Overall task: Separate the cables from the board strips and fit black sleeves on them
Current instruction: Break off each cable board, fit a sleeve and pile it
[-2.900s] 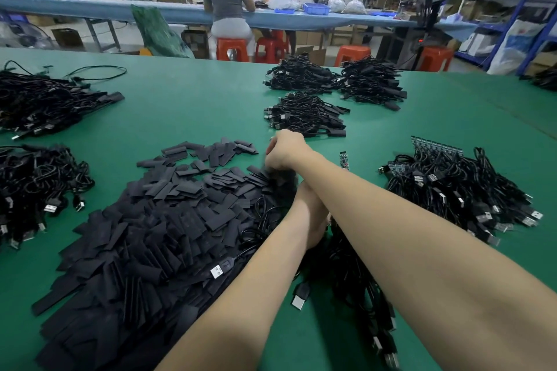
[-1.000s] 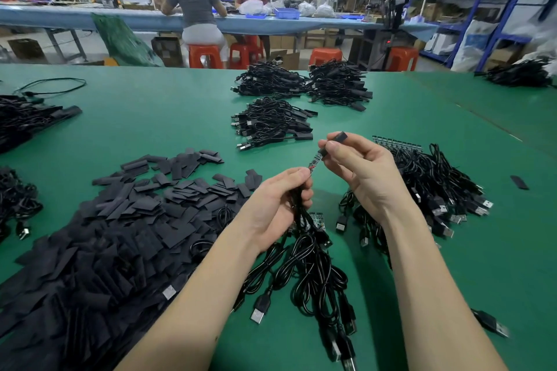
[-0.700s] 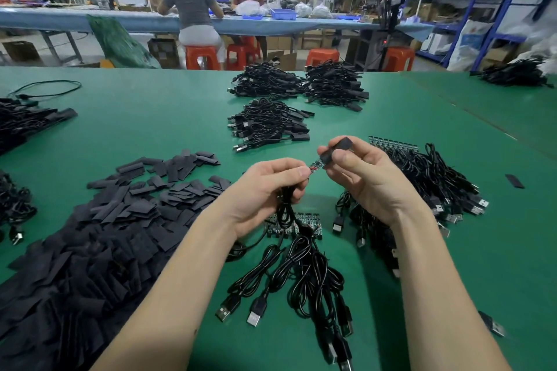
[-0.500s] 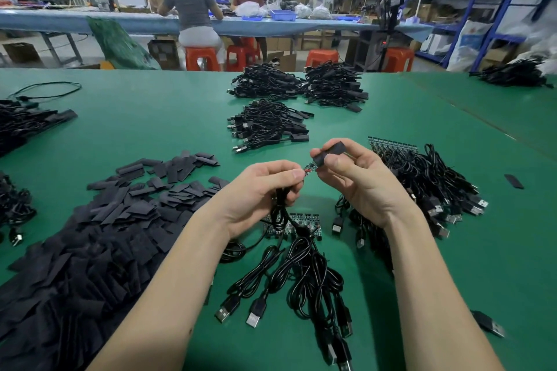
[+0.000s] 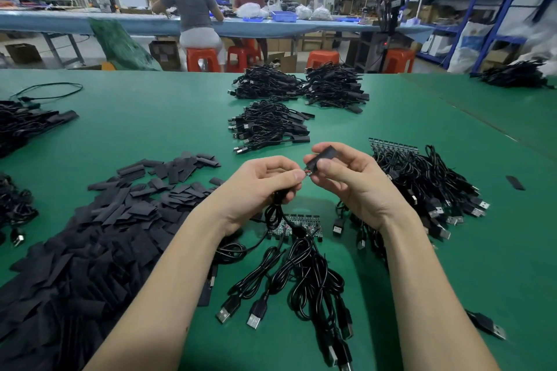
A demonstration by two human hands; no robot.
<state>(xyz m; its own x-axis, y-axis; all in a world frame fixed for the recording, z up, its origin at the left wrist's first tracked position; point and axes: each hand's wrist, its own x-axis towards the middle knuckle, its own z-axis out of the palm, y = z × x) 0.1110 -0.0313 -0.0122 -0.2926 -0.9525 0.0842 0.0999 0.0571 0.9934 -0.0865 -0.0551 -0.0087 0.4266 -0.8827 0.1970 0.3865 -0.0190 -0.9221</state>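
Two bare hands met just above the middle of the frame, over a green table (image 5: 144,129). The left hand (image 5: 262,187) had its fingers curled round a black cable (image 5: 275,214), pinching it close to its tip, where a little red showed between the two hands. The right hand (image 5: 346,181) pinched a black sleeve (image 5: 321,156) between thumb and fingers, its lower end touching the cable tip; whether the tip had entered the sleeve could not be told. Below the left hand the cable dropped into a bundle of cables (image 5: 301,274) spread across the lower middle, USB plugs pointing toward the bottom edge. A board strip (image 5: 297,221) lay flat on the table just under the hands, partly covered by that bundle. At the lower left sprawled a big heap of loose sleeves (image 5: 99,244), flat and dark. At the right, near the right wrist, sat another pile of cables (image 5: 428,187) with a board strip (image 5: 391,143) at its far edge. Three finished-looking cable piles (image 5: 271,126) rested in the upper middle of the table, more cables lay along the left edge, and one stray sleeve (image 5: 514,182) lay alone at the far right. Beyond, at the top of the frame, two people sat at a long blue bench (image 5: 75,22) on orange stools (image 5: 200,59).
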